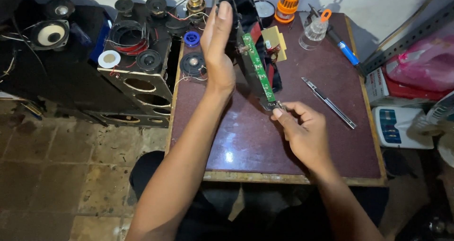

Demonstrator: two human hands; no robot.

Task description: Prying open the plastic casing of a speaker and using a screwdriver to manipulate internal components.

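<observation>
Lighting: dim, warm, from overhead; glare spot on the table (230, 157) near its front edge (small, white). Corners dark; edges slightly bent.

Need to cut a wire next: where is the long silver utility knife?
The long silver utility knife lies on the maroon tabletop, right of the right hand, below the blue-handled tool.

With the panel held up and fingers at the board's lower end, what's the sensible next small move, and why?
Probably ease the lower end of the green circuit board away from the black panel. The left hand props the panel upright, and the right hand pinches the metal part at the board's bottom edge.
</observation>
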